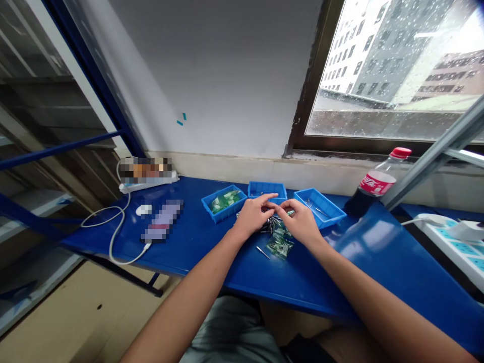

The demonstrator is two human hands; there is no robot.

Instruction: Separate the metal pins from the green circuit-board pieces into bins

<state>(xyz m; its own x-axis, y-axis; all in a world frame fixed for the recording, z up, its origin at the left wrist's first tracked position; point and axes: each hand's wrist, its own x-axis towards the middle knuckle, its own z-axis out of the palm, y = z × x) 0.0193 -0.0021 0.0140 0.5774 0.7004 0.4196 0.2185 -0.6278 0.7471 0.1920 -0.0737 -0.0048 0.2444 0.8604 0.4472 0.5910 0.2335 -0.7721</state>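
Note:
My left hand (254,216) and my right hand (300,222) meet over the middle of the table, fingertips pinched close together. Whatever sits between the fingers is too small to make out. Beneath them lies a pile of small metal pins (266,225), partly covered by my hands. Clear plastic bags with green print (280,244) lie just below my right hand, with metal pieces showing inside. One loose metal pin (262,252) rests on the table to the left of the bags.
Behind my hands stand a blue tray of green-printed bags (226,200), a middle blue tray (266,187) and a right blue tray (321,207) with a few pins. A cola bottle (378,180), power strips (459,242), a blurred phone (162,222) and its cable (130,261) lie around the blue table (204,242).

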